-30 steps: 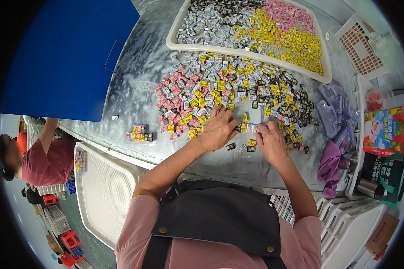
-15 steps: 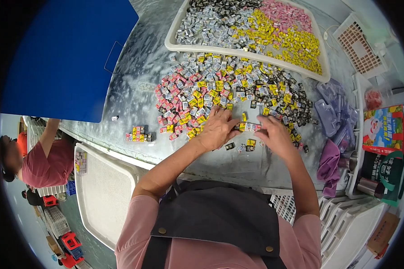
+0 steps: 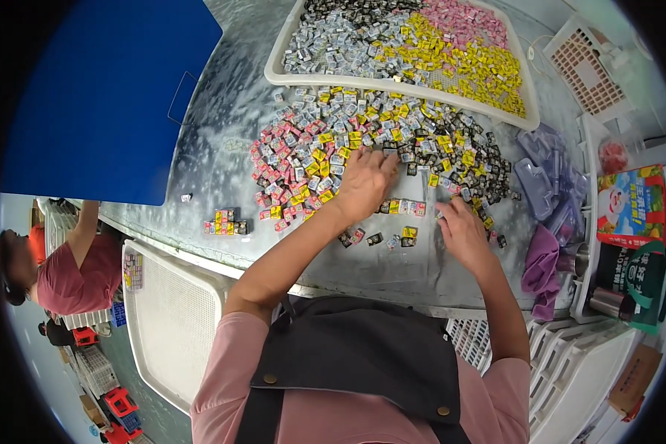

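My left hand (image 3: 364, 186) reaches into the near edge of a pile of small printed boxes (image 3: 303, 159), coloured pink, yellow, white and black. Its bent fingers close on a small box at the pile's edge, partly hidden by the fingertips. Right of a short row of joined boxes (image 3: 407, 208), my right hand (image 3: 462, 231) is held low with thumb and fingers pinched on a small light-coloured box, mostly covered. A small yellow-topped cluster (image 3: 409, 236) and several loose boxes (image 3: 375, 239) lie just nearer to me. A larger stacked block of boxes (image 3: 226, 223) stands at left.
Behind the pile sits a white tray (image 3: 401, 88) of colour-sorted small pieces. Purple plastic packaging (image 3: 544, 177) and a purple cloth (image 3: 542, 266) lie at right. A large blue panel (image 3: 103, 103) covers the left side. A co-worker (image 3: 74, 274) is at far left, beside a white mesh tray (image 3: 172, 318).
My left hand has left the short row and moved up to the pile. My right hand has drawn slightly away from the row, which now lies free on the table.
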